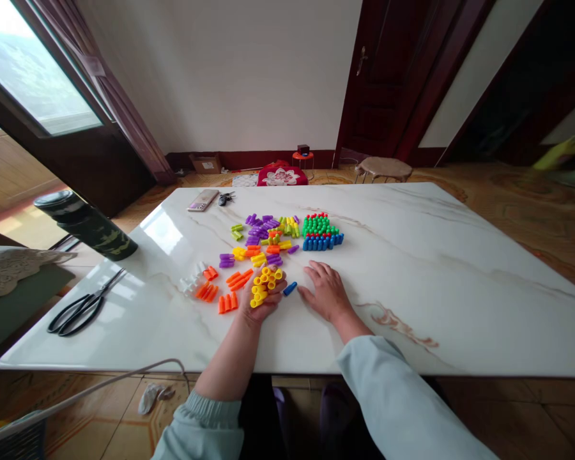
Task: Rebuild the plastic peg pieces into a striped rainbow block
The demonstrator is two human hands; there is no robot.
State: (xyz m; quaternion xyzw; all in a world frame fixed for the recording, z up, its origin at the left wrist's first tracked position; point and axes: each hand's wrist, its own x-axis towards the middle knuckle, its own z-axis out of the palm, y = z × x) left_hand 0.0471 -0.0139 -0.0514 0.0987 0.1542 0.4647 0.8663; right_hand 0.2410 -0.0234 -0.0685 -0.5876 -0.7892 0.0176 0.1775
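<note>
My left hand [262, 305] holds a bunch of yellow plastic caps [264, 287], hollow ends toward me. My right hand [328, 291] rests on the table, fingers stretched out, with nothing seen in it. Between my hands a single blue cap [290, 289] lies on its side. Beyond the right hand stands a block of upright caps: blue ones [322, 243] in front, green ones [317, 223] and some red behind. Loose purple caps [262, 227], orange caps [228, 303] and white caps [191, 282] lie around my left hand and behind it.
The white marble-patterned table [441, 275] reaches far to the right. On its left lie black-handled scissors [85, 308] and a camouflage-coloured cylinder [87, 225]. A phone [203, 200] and keys [225, 199] are near the far edge. A stool [386, 168] stands beyond.
</note>
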